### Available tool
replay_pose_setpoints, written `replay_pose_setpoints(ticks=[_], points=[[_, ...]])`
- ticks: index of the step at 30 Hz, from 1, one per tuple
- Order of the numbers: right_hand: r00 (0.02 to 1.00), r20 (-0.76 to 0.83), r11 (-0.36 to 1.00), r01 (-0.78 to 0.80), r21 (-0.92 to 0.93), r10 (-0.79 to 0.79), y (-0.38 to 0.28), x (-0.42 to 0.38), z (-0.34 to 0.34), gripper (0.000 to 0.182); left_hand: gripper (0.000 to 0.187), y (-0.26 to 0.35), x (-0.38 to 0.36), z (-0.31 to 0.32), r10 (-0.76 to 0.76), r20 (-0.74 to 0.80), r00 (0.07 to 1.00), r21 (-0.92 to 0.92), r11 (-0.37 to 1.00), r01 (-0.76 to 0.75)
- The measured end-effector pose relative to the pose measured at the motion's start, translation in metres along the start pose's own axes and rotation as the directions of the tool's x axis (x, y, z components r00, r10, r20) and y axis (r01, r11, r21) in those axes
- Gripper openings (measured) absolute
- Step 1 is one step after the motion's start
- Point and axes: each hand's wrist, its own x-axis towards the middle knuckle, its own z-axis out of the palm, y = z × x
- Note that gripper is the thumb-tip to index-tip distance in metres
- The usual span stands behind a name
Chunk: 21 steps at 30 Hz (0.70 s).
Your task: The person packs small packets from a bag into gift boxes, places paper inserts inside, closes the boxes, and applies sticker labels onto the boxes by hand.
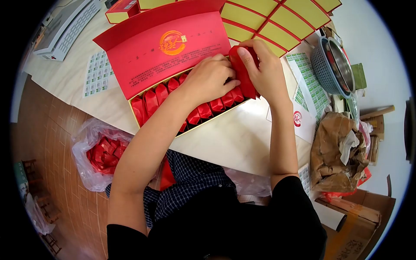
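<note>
Room: wooden floor at left, a white table (225, 138) filling the middle.
Floor bag: a clear plastic bag (93, 151) of red packets sits off the table's near-left edge.
Gift box: the red box (143, 97), lid propped open, lies mid-table with packets in a row.
Left hand (208, 78): fingers curled, pressing the packed row steady.
Right hand (264, 71): pinching a red packet (242, 73) upright over the box's right end.
Doing it well: judged best kept vertical, slid into the gap beside its neighbours.
Far right: basket (323, 65) and brown paper.
</note>
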Motion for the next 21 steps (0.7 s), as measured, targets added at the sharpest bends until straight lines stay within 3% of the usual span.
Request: replay_pose_setpoints(ticks=[3,5,9,14,21], points=[[0.997,-0.045,0.990,0.066,0.127,-0.061,0.012,0.003,0.004,0.021,0.018,-0.001,0.000,0.001,-0.014,-0.082,0.997,0.009,1.000,0.015],[0.998,0.049,0.990,-0.047,0.130,0.041,0.017,0.006,0.001,0.023,0.017,-0.001,-0.001,-0.001,-0.023,-0.102,0.995,0.030,0.999,0.026],[0.992,0.100,0.991,-0.082,0.102,0.072,0.021,0.009,0.002,0.023,0.014,0.000,0.000,-0.003,-0.047,-0.114,0.992,0.076,0.996,0.056],[0.993,0.113,0.996,0.026,0.080,-0.035,0.017,0.012,0.009,0.022,0.012,-0.001,0.001,-0.003,-0.063,-0.149,0.987,0.089,0.993,0.077],[0.987,0.148,0.992,0.053,0.116,-0.070,0.021,0.013,0.014,0.027,0.011,-0.004,0.001,-0.001,-0.013,-0.194,0.981,0.047,0.999,0.023]])
